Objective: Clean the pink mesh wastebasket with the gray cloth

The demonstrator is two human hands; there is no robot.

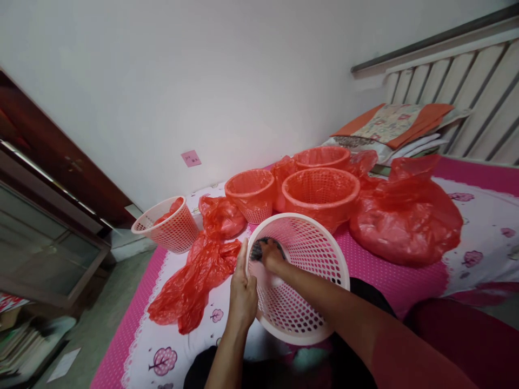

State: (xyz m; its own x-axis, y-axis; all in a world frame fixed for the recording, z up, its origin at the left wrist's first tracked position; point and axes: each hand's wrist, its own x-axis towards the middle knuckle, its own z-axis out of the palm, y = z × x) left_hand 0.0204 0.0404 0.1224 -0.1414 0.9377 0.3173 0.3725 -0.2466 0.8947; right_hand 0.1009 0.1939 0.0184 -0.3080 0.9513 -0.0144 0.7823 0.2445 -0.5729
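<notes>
A pale pink perforated plastic wastebasket (314,251) lies tilted in front of me with its mouth facing me. My left hand (244,294) grips its left rim, thumb on the near side. Reaching down inside, my right hand (272,256) presses a dark cloth (256,250) against the inner wall near the bottom. The fingers of that hand are bent over the cloth and partly hidden by it. Crumpled red plastic bags (194,286) lie on the bed just left of the basket.
Behind stand several baskets lined with red bags, among them a small basket (251,202) and a wider basket (320,197). Another pale basket (172,229) leans at the left. A full red bag (409,227) sits right, before folded bedding (397,127) and a radiator (466,81).
</notes>
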